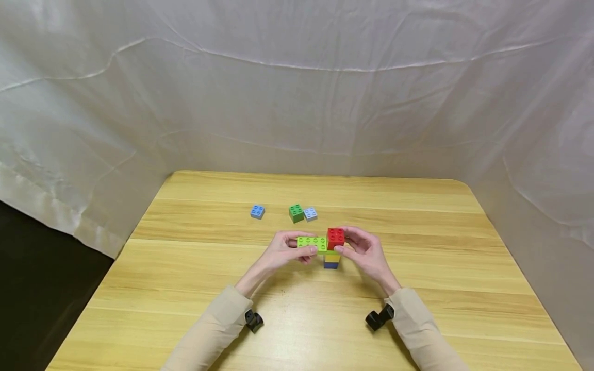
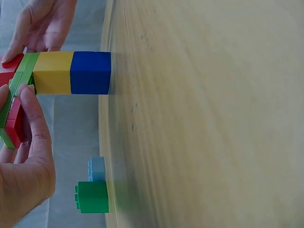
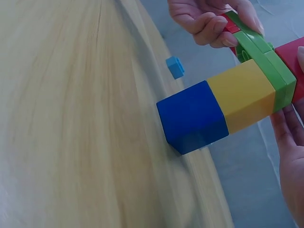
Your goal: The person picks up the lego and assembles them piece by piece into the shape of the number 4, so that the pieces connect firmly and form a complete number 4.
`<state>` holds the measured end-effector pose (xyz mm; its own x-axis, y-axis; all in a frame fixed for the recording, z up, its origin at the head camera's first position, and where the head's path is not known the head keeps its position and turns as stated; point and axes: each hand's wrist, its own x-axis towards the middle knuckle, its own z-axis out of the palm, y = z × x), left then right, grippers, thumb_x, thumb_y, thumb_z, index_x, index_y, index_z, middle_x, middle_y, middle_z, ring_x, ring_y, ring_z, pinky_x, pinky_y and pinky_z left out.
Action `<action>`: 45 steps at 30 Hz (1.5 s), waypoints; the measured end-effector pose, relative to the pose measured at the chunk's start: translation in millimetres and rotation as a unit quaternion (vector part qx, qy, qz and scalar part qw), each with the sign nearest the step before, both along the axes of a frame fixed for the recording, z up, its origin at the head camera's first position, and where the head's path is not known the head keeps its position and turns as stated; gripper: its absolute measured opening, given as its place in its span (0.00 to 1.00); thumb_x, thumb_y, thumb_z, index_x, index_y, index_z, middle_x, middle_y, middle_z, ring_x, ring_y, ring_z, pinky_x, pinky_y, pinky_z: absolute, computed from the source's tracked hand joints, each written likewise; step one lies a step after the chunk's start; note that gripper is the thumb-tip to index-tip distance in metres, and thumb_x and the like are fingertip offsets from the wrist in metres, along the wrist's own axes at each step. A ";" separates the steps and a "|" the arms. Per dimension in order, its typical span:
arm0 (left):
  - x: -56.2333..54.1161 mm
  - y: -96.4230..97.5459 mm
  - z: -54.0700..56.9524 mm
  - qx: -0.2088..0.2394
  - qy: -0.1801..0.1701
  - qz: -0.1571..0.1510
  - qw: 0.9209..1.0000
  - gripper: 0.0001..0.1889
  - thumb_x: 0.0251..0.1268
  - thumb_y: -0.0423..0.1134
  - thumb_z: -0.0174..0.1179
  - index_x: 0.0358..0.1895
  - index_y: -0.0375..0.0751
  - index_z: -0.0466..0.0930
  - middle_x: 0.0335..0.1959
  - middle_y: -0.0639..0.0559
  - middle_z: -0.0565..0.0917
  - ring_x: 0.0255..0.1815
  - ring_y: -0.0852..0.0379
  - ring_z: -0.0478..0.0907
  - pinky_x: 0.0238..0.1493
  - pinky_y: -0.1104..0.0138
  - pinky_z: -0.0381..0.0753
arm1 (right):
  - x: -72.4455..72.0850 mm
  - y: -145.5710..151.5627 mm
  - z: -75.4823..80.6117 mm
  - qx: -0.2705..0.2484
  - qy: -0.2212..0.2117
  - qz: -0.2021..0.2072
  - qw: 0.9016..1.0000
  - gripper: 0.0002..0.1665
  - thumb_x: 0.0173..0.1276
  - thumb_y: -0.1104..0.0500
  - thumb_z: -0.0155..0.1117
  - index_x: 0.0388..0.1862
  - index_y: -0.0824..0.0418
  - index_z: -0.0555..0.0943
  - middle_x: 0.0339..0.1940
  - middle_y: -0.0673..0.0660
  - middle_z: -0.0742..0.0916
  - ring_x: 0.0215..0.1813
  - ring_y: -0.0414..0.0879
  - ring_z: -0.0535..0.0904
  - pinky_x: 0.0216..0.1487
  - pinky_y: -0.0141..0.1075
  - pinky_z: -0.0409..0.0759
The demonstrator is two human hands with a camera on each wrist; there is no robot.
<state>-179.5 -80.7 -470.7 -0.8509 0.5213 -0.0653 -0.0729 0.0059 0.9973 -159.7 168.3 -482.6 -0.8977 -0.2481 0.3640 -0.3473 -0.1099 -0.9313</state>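
Note:
A small tower stands on the table, with a dark blue block [image 2: 90, 72] at the bottom and a yellow block [image 2: 53, 73] above it. Across its top runs a lime green studded brick [image 1: 312, 240] in a thin layer over another green layer, reaching out to the left. My left hand [image 1: 282, 248] grips that overhanging end between thumb and fingers. Under the end shows a red piece [image 2: 15, 123], partly covered by the fingers. On the tower's top right sits a red block [image 1: 335, 237], which my right hand [image 1: 368, 253] pinches between thumb and fingers from the right side.
Beyond the hands lie a blue brick [image 1: 257, 212], a dark green block [image 1: 296, 213] and a light blue brick [image 1: 310, 214], the last two side by side. The wooden table [image 1: 195, 288] meets a pale cloth backdrop [image 1: 297, 113] at its far edge.

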 end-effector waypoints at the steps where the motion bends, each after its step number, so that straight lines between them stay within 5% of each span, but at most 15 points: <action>1: 0.1 0.0 0.3 -0.001 0.000 0.000 1.000 0.22 0.66 0.31 0.65 0.62 0.30 0.77 0.47 0.23 0.85 0.29 0.61 0.85 0.36 0.69 0.90 | 0.2 -0.1 0.5 0.002 0.001 -0.002 1.000 0.27 0.59 0.78 0.68 0.58 0.80 0.74 0.54 0.41 0.87 0.57 0.34 0.83 0.63 0.27 0.81; 15: -0.7 0.0 -0.6 -0.006 -0.001 -0.001 1.000 0.22 0.66 0.32 0.66 0.62 0.31 0.78 0.44 0.31 0.88 0.29 0.60 0.85 0.37 0.67 0.90 | 0.0 -0.6 2.1 0.017 0.044 -0.010 0.999 0.26 0.58 0.79 0.67 0.56 0.84 0.74 0.53 0.40 0.87 0.55 0.34 0.83 0.62 0.27 0.82; 45: -0.5 -0.1 0.8 -0.008 -0.001 -0.001 1.000 0.22 0.66 0.31 0.65 0.63 0.31 0.77 0.46 0.23 0.85 0.30 0.59 0.85 0.37 0.68 0.90 | -3.1 -2.2 -5.0 0.036 0.088 -0.014 0.995 0.25 0.59 0.81 0.66 0.56 0.83 0.75 0.53 0.41 0.86 0.56 0.34 0.83 0.63 0.28 0.82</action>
